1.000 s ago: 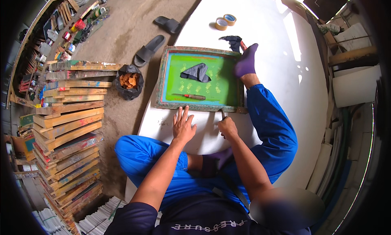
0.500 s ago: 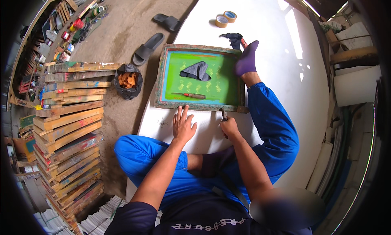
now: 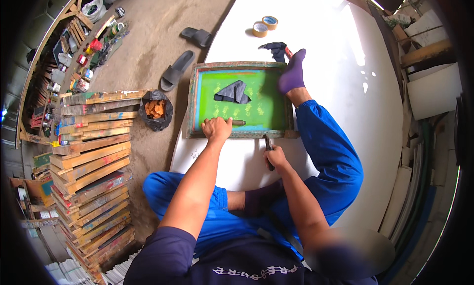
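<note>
In front of me lies a wooden screen frame (image 3: 242, 135) with green mesh and faint yellow star or flower shapes. My left hand (image 3: 216, 130) is bent over its near rail with fingers curled, covering the front part of a screwdriver (image 3: 239, 122) on the mesh; the exact finger contact is partly hidden. My right hand (image 3: 277, 158) is closed round what look like dark pliers (image 3: 268, 144), their tip against the near rail, right of the middle. A folded dark cloth (image 3: 232, 93) rests on the mesh.
Beyond the frame, a dark cloth with a red-handled tool (image 3: 276, 50) lies by my purple-socked foot (image 3: 293, 71). Two tape rolls (image 3: 260, 29) sit farther back on the white board (image 3: 340, 122). Stacked wooden frames (image 3: 94, 151), a black bag (image 3: 156, 110) and slippers (image 3: 177, 70) are at left.
My left hand has moved forward from beside the frame onto its near rail and the screwdriver, fingers now curled. My right hand stays near the rail with the pliers. The view has shifted slightly.
</note>
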Demonstrator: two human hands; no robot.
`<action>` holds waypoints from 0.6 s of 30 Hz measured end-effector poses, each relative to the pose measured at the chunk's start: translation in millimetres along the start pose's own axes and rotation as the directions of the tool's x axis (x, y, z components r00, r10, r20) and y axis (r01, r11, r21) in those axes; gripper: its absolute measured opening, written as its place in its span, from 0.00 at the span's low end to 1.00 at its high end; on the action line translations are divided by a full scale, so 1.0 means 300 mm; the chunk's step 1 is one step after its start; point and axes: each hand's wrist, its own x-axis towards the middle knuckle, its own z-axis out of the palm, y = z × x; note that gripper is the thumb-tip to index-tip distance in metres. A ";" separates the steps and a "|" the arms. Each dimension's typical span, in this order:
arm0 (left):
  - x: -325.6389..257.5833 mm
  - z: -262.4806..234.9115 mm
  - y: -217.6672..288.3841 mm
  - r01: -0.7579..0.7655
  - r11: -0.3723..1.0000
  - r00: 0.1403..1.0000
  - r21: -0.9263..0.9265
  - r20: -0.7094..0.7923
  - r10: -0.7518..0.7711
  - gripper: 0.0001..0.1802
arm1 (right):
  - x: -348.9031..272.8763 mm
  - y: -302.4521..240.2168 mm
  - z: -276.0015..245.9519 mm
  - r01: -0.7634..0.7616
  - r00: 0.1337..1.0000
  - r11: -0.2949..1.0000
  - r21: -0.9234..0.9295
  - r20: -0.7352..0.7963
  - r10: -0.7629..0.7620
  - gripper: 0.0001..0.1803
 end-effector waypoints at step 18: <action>0.141 0.005 -0.158 0.030 -0.010 0.999 -0.999 0.030 0.043 0.10 | -0.080 -0.065 0.110 -0.010 0.900 0.994 0.111 0.434 -0.040 0.08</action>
